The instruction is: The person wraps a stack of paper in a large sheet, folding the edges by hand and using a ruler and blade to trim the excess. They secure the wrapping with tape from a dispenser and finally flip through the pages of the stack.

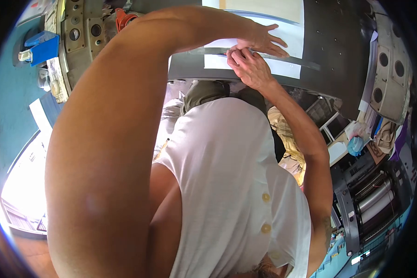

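Note:
A long grey metal straightedge [306, 63] lies across a large white sheet [287, 72] on the dark work surface. My left hand [263, 41] reaches over from the left with its fingers spread, resting on the sheet and the straightedge. Just below it, my right hand [251, 68] is closed, its curled fingertips right at the straightedge's near side. A small dark and orange bit shows by those fingertips; I cannot tell what the hand grips. Both hands overlap the middle of the straightedge and hide part of it.
A beige board or sheet [259, 9] lies on the far part of the white sheet. Metal frames with round holes flank the dark surface [333, 41] on both sides. At the left is a blue plastic object [45, 50]; a machine with rollers [375, 199] stands at the lower right.

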A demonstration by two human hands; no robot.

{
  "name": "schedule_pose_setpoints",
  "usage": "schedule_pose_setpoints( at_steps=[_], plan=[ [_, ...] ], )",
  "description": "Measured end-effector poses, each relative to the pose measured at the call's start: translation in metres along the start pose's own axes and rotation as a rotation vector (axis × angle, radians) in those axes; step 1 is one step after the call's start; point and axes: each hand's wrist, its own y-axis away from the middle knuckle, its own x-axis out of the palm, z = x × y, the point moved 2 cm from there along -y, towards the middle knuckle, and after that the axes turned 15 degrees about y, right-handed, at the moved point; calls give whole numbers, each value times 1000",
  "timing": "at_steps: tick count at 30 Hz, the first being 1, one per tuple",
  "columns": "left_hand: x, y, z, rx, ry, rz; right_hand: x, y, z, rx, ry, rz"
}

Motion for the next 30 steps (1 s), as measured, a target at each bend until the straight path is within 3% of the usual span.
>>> schedule_pose_setpoints(
  at_steps=[17,30],
  plan=[
    [-10,12,-7,-32,68,74,-12,51,-54,-37,70,-11],
    [-5,11,-9,-67,147,-6,-31,133,-133,-24,155,171]
  ],
)
